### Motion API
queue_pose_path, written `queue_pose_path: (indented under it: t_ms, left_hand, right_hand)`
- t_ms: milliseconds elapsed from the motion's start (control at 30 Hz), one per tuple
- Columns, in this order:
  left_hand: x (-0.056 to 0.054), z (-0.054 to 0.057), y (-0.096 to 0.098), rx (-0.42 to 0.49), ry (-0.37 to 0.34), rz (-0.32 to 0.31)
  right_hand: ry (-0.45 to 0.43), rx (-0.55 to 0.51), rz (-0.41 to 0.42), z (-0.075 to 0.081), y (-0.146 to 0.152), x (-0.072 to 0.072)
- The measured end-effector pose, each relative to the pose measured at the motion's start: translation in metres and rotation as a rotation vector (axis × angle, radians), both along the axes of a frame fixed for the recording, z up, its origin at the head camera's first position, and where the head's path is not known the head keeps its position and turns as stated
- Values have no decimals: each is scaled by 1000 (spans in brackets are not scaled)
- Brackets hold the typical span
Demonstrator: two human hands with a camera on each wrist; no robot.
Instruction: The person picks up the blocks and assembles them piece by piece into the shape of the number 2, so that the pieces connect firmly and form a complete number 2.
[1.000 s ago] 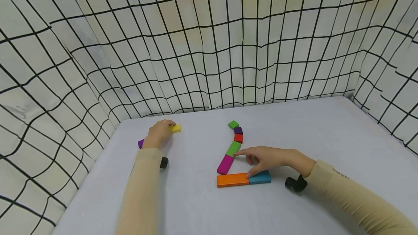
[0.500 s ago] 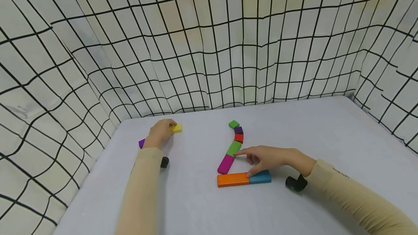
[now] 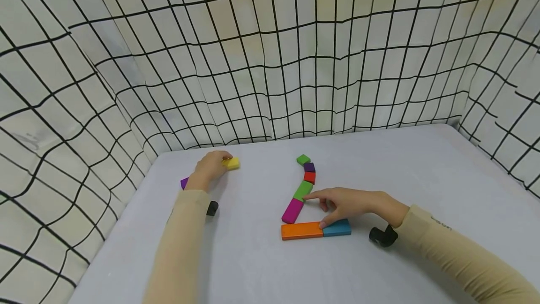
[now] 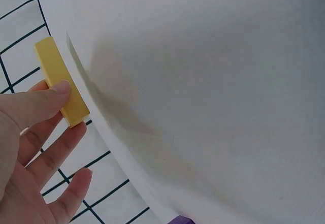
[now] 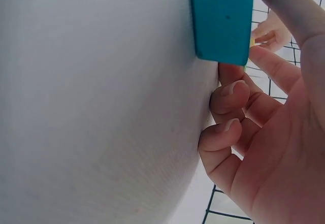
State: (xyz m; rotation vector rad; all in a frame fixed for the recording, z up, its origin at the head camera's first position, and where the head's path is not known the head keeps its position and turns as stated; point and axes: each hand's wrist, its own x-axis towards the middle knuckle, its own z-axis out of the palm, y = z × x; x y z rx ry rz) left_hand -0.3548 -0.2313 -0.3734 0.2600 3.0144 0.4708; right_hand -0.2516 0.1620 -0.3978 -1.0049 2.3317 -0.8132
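My left hand (image 3: 208,167) pinches a yellow block (image 3: 233,163) between thumb and fingers at the far left of the table. The left wrist view shows its long bar shape, thumb (image 4: 62,88) on its face. At the middle, my right hand (image 3: 346,202) has its index fingertip at the seam between a long green block (image 3: 303,190) and a magenta block (image 3: 292,211). The thumb rests where an orange block (image 3: 300,231) meets a blue block (image 3: 337,228). In the right wrist view the other fingers bend beside the blue block (image 5: 223,21).
Beyond the long green block, a red block (image 3: 310,177), a dark purple block (image 3: 310,167) and a small green block (image 3: 303,159) continue a curved row. A purple block (image 3: 184,183) lies partly hidden behind the left wrist. Black-grid netting (image 3: 270,60) surrounds the white table (image 3: 379,271).
My left hand has moved slightly to the right with the yellow block. The right hand keeps its place at the blocks, and the head view has shifted a little.
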Motion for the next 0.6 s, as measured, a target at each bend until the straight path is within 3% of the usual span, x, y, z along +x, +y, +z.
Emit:
queue_pose_path:
  t_ms: [600]
  left_hand:
    - [4,4,23,11,54,-91]
  right_hand:
    - [15,19,-8,-4,1,-2]
